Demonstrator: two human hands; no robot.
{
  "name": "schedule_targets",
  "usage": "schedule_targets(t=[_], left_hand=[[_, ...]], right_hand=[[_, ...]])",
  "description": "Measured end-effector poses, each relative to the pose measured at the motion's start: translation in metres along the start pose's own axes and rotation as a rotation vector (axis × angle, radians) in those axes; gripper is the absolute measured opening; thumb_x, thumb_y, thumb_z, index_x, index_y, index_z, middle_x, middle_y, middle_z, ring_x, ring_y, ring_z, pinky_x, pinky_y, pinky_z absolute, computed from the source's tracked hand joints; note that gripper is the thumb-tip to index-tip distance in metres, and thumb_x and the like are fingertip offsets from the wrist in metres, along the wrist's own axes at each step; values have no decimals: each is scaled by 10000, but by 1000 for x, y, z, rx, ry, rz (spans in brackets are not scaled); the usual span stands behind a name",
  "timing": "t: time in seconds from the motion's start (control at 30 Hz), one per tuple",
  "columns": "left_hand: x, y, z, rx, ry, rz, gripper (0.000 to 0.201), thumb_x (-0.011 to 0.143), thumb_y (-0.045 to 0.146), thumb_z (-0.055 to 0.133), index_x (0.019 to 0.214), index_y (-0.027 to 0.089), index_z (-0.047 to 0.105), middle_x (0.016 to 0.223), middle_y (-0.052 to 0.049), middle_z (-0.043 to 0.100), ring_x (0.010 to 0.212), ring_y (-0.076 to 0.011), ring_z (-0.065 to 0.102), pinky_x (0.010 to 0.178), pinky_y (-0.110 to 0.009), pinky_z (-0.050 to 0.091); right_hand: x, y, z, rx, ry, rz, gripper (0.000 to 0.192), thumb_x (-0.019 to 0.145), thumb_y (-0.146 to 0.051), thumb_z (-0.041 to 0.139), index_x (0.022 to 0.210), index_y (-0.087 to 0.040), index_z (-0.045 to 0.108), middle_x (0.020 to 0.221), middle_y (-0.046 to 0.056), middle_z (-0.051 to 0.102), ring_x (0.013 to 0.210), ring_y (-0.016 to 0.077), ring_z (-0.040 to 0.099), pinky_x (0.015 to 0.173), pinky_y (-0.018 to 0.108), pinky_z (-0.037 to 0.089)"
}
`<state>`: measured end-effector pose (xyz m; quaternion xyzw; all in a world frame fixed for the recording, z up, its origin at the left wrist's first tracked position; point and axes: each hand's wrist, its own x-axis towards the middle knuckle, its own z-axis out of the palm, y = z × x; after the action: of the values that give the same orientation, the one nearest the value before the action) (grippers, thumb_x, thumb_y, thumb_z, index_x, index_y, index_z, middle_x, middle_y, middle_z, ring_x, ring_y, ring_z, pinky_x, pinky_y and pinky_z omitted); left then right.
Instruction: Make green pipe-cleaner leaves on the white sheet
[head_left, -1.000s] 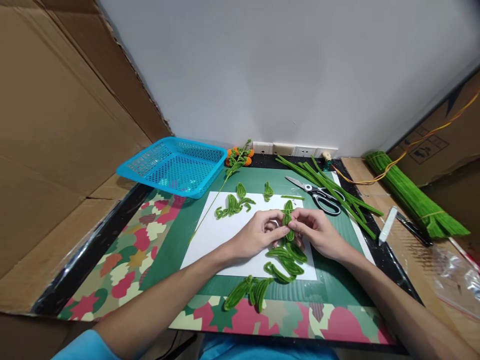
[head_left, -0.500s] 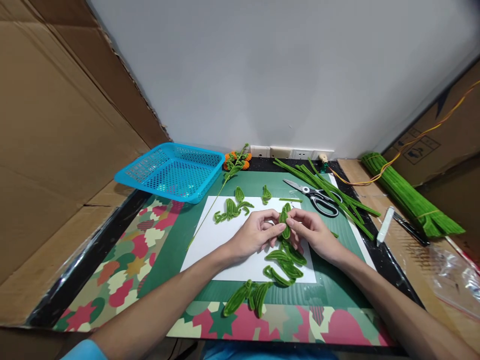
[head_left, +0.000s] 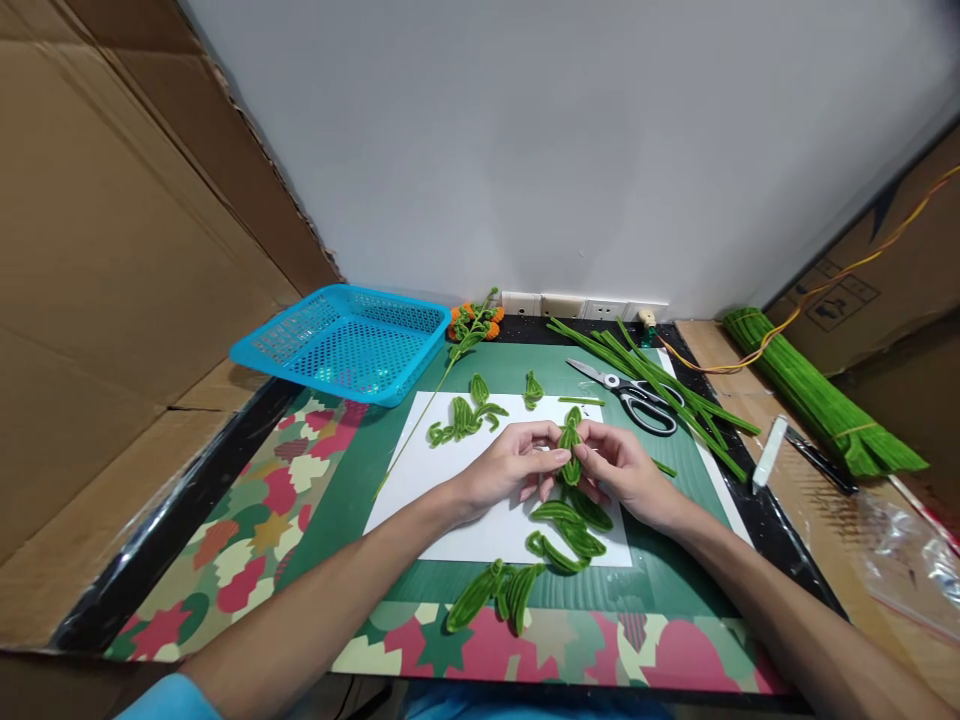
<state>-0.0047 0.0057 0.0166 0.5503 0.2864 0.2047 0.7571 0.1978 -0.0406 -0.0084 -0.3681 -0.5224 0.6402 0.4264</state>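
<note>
Between my hands, above the white paper (head_left: pixel 442 540), a green pipe-cleaner leaf (head_left: pixel 571 432) stands roughly upright. My left hand (head_left: pixel 517 465) pinches its left side with thumb and fingers. From the right, my right hand (head_left: pixel 619 468) grips the same leaf, thumb against its face. More green pipe-cleaner leaves (head_left: pixel 581 540) lie just below my hands, partly covered by my fingers. A second group of leaves (head_left: pixel 517 595) rests at the mat's front. Smaller curled green pieces (head_left: pixel 463 415) and a small leaf (head_left: pixel 532 388) lie farther back on the paper.
Scissors (head_left: pixel 630 395) lie at the back right beside loose green pipe cleaners (head_left: pixel 660 375). A blue basket (head_left: pixel 427 370) stands back left, near an orange-flowered stem (head_left: pixel 442 385). At the right are a pipe-cleaner bundle (head_left: pixel 825 395), a white tool (head_left: pixel 770 453) and a cable (head_left: pixel 780 325). Cardboard (head_left: pixel 112 250) walls the left.
The leaf has shifted slightly downward in my fingers, and its upper part looks narrower. My right fingers have closed in a little lower on it. The other things have stayed in place.
</note>
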Motion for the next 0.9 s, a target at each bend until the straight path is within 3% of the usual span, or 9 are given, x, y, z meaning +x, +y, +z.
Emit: schedule_targets(t=[0.17,0.3,0.57,0.7,0.9], left_hand=[[0,-3,2,42,42,39,367,926,500,727,910,183,542,562,30,611,385,-60,440,382,-154,314],[0,-7,4,94,94,75,395,908,530,742,941,193,538,541,46,597,387,-64,426,382,-154,311],[-3,0,2,13,-8,9,396,911,527,741,936,179,553,573,22,621,410,-62,438,405,-162,292],[-2,-2,3,-102,-33,-6,371,903,483,758,948,167,569,646,1,648,458,-71,508,416,-159,343],[-1,-8,7,-51,0,4,401,886,505,777,972,179,561,645,7,667,416,-73,516,385,-161,375]], right_hand=[[-2,-5,4,-70,57,11,403,976,-603,644,921,-210,577,580,-55,547,458,109,478,419,213,372],[-4,-6,6,-126,96,-27,402,968,-565,683,831,-206,565,585,-56,518,484,97,443,457,219,341],[-1,-1,5,-17,87,-5,481,887,-633,746,778,-200,566,532,-68,494,414,77,380,410,214,301],[-1,1,2,70,51,15,465,901,-606,745,766,-189,589,561,-37,583,409,72,409,411,207,307],[-1,-5,0,-19,89,20,486,845,-625,789,728,-192,603,556,-16,619,406,91,440,412,224,332]])
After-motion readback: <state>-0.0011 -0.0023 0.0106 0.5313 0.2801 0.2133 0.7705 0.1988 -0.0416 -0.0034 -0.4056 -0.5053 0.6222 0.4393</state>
